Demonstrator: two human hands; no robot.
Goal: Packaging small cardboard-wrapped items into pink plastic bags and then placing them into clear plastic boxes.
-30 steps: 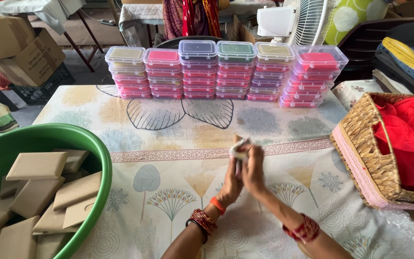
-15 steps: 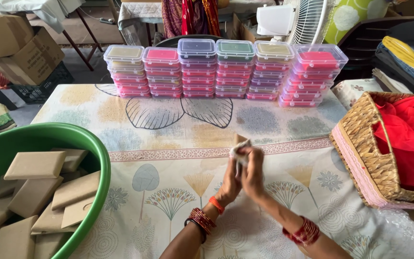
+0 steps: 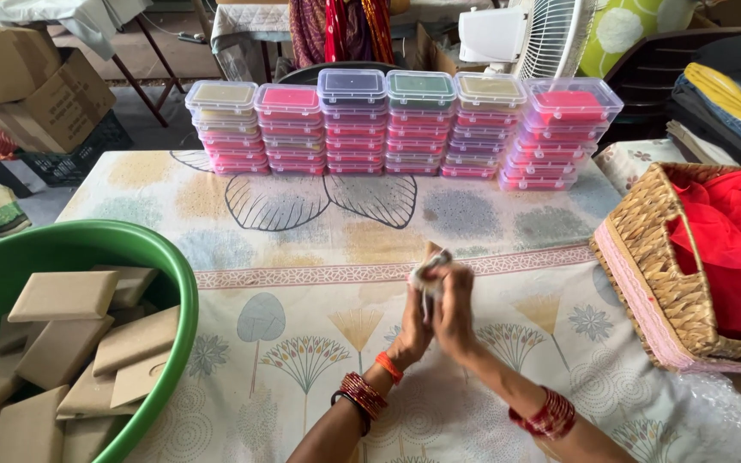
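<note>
1. Small pale block (image 3: 430, 267) is sitting between both hands, raised just above the patterned tablecloth (image 3: 302, 257) near mid-table; mostly hidden, so its exact shape is hard to tell.
2. Left hand (image 3: 416, 319) is curling its fingers closed around the block from the left side.
3. Right hand (image 3: 454, 310) is pressing against the block from the right, fingers closed on it, touching the left hand.
4. Green tub (image 3: 177, 283) is sitting at left, holding a pile of tan rectangular slabs (image 3: 63, 296).
5. Stacks of clear lidded boxes (image 3: 405, 124) with pink and pale contents are lining the table's far edge.
6. Wicker basket (image 3: 653, 266) with red cloth (image 3: 731, 249) is standing at right, well apart from the hands.
</note>
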